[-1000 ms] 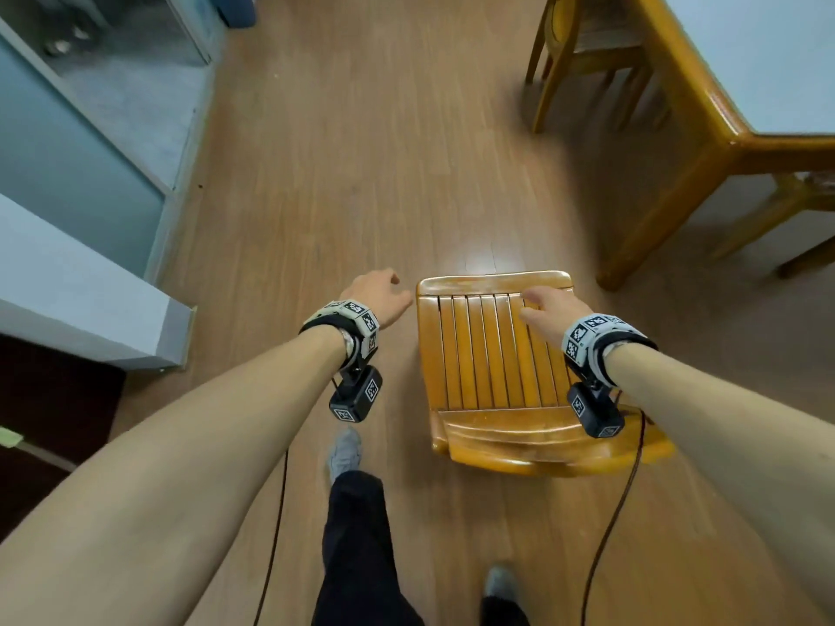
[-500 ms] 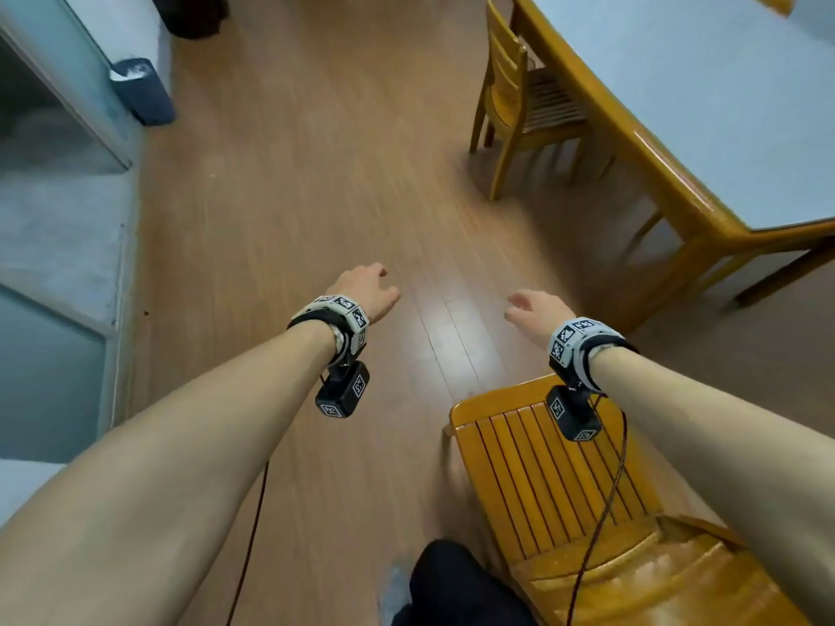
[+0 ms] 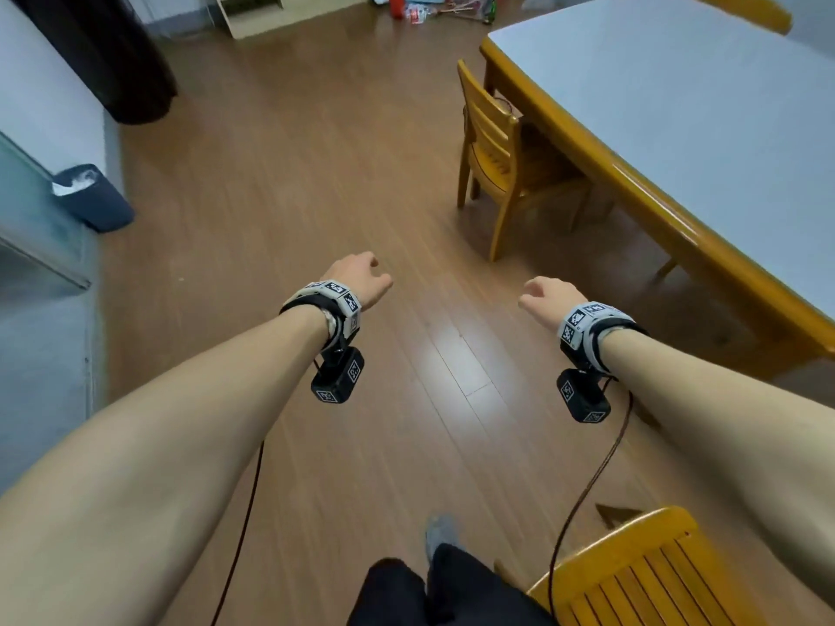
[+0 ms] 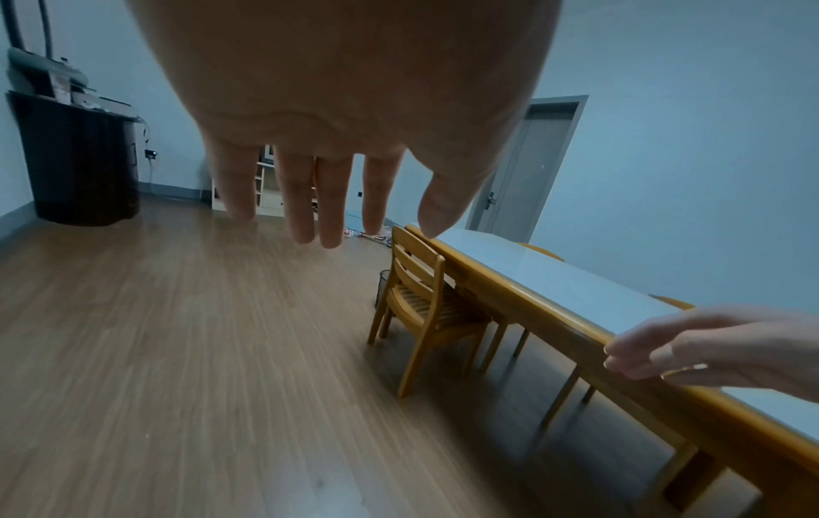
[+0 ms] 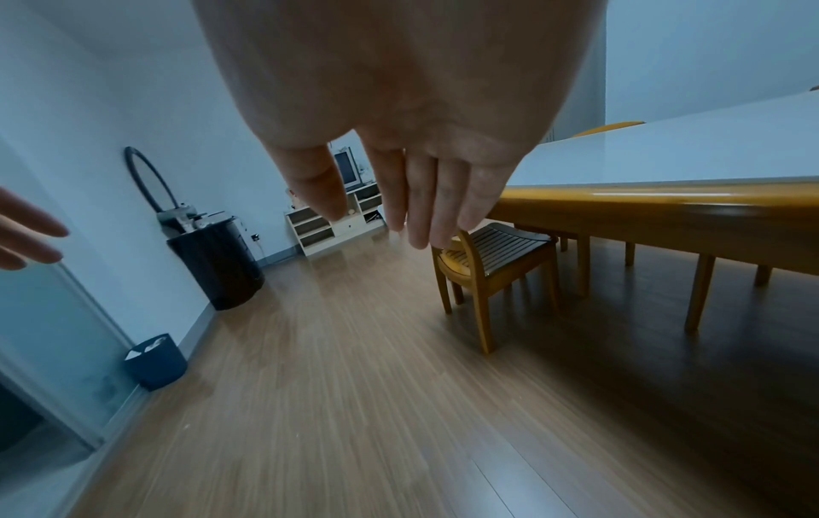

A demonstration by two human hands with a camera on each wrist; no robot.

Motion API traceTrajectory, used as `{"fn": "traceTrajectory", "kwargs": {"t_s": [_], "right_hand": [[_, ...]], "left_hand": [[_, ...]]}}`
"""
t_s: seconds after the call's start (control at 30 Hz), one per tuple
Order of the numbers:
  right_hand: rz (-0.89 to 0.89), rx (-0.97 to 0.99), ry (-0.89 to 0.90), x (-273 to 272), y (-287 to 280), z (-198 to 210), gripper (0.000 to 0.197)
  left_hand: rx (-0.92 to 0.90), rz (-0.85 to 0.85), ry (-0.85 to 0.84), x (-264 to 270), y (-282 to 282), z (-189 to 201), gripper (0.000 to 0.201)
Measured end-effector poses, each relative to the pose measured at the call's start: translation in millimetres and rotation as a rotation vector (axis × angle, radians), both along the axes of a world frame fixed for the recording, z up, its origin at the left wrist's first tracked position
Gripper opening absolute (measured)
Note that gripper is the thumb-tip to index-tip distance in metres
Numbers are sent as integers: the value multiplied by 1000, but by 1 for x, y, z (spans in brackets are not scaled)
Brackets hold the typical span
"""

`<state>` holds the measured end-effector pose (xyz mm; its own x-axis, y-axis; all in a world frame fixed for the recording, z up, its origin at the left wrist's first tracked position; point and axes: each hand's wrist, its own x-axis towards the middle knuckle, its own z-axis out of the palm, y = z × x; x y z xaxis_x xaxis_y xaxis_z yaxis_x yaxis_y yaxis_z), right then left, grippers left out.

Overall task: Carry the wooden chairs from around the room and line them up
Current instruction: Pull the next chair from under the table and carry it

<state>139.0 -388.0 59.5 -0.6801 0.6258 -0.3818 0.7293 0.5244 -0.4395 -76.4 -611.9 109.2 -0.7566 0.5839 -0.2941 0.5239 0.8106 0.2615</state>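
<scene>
Behind now, slatted chair (image 3: 641, 576); left hand (image 3: 359, 275) and right hand (image 3: 549, 295) fingers relaxed, empty; no legible writing.

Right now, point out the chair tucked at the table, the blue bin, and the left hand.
chair at the table (image 3: 490, 128), head view, on its slatted backrest.
blue bin (image 3: 97, 201), head view, on its side wall.
left hand (image 3: 357, 275), head view, on its back.

The near wooden chair (image 3: 641, 576) is cut off by the head view's bottom edge, its legs unseen. The seat of the far chair (image 3: 501, 160) lies partly under the tabletop (image 3: 677, 106). Small clutter (image 3: 433, 9) on the floor's far edge is too blurred to identify.
</scene>
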Motion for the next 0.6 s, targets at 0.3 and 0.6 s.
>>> {"fn": "traceTrajectory", "kwargs": {"t_s": [0.3, 0.6], "right_hand": [[-102, 35, 27, -201, 146, 11, 52], [-349, 31, 11, -379, 300, -3, 53]], "left_hand": [[37, -134, -17, -227, 178, -2, 51], [10, -370, -51, -432, 383, -15, 53]]}}
